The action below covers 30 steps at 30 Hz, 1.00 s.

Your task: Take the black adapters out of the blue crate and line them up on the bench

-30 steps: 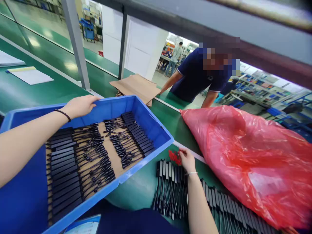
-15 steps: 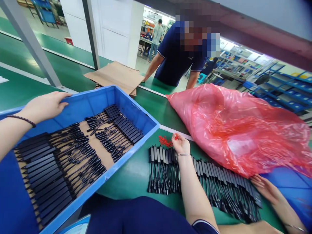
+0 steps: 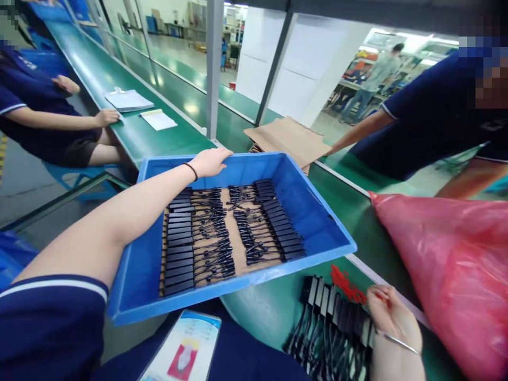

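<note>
My left hand (image 3: 212, 162), with a dark braided bracelet, grips the far rim of a blue plastic bin (image 3: 230, 283). Inside the bin, black adapters with short cables (image 3: 180, 256) lie in two facing rows on brown cardboard. At the right, my right hand (image 3: 391, 312), wearing a silver bangle, has its fingers curled in a pinch over a small red piece. Beside its fingertips is a pile of small red pieces (image 3: 347, 284) on the green table. More black adapters (image 3: 323, 304) are lined up just below the pile, cables toward me; my right wrist hides some.
A red plastic bag (image 3: 456, 264) bulges at the right. Flat cardboard sheets (image 3: 288, 135) are stacked behind the bin, near a standing co-worker's arm. Another person (image 3: 47, 106) sits at the left by a clipboard (image 3: 129, 99) and a notepad (image 3: 159, 119). A metal post (image 3: 214, 69) rises behind.
The view has turned left, so the bin sits nearer the middle and a seated person has come into sight. Both hands keep their places; another hand at the far right has left the view.
</note>
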Each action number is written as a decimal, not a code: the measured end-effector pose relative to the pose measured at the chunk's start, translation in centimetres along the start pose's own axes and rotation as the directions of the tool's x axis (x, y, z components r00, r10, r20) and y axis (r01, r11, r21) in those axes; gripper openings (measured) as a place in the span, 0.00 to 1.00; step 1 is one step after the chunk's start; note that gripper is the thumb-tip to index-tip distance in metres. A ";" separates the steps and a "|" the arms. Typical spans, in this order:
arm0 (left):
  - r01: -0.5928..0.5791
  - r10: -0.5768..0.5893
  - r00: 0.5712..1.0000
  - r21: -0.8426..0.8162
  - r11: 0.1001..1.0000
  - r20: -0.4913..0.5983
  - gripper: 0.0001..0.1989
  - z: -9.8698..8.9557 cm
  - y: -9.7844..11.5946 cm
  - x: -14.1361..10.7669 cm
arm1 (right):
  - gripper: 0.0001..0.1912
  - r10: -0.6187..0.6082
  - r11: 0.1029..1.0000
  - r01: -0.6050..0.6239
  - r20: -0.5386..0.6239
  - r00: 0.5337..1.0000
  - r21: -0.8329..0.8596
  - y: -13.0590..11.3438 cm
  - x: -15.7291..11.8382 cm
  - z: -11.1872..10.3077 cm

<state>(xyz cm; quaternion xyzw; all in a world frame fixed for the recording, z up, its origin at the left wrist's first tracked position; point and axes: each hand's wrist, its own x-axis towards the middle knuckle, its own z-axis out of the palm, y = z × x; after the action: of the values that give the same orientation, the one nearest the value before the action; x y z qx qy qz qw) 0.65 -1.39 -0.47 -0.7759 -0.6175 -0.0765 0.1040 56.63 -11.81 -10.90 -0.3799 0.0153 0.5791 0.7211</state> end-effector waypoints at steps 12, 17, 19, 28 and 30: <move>-0.316 0.322 0.928 0.062 0.947 -0.186 0.13 -0.6 3.5 -0.4 | 0.07 -0.098 0.982 0.154 0.413 0.906 -0.106 1.5 -8.0 13.1; -0.323 0.339 0.939 -0.199 0.925 0.053 0.20 1.1 7.8 -2.0 | 0.09 0.104 0.861 0.270 0.667 0.738 -0.432 5.0 -8.8 22.6; -0.158 0.254 0.945 -0.388 0.908 0.208 0.32 2.1 9.8 -2.6 | 0.11 0.250 0.780 0.307 0.720 0.648 -0.546 7.3 -8.2 27.1; 0.398 -0.142 0.853 -0.451 0.799 0.502 0.45 6.2 18.1 -1.4 | 0.12 0.312 0.479 0.570 0.736 0.601 -0.668 19.4 -2.3 36.0; 0.443 -0.173 0.833 -0.446 0.778 0.526 0.43 6.9 19.3 -0.7 | 0.12 0.320 0.389 0.603 0.716 0.621 -0.697 20.5 -0.8 34.5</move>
<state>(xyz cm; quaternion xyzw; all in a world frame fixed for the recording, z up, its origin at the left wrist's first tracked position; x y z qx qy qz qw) 19.24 -4.48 -8.56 -0.6522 -0.6971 -0.0824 -0.2861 24.61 7.91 3.16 -0.4206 -0.6474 0.5137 0.3743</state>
